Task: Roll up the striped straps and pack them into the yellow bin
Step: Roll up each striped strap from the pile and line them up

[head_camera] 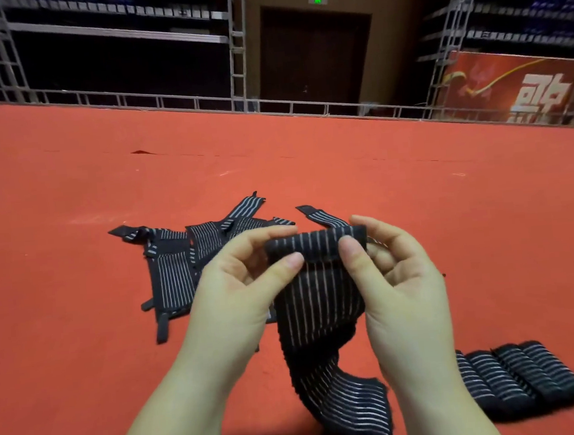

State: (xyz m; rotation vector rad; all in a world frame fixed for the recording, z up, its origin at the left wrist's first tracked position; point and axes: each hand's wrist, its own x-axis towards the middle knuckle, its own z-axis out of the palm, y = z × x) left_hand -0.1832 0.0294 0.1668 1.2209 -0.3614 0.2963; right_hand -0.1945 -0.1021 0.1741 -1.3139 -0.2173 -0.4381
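Note:
A black strap with white stripes (323, 303) is held up over the red carpet, its top end folded over into a small roll. My left hand (239, 283) pinches the roll's left side between thumb and fingers. My right hand (396, 270) pinches its right side. The strap's free end hangs down and touches the carpet near me. A loose pile of unrolled striped straps (185, 256) lies beyond my left hand. Several rolled straps (518, 381) lie side by side at the lower right. No yellow bin is in view.
Red carpet (71, 200) covers the floor all around. A metal truss rail (166, 99) runs along its far edge, with scaffold towers, a dark door (314, 57) and a red banner (522, 85) behind it.

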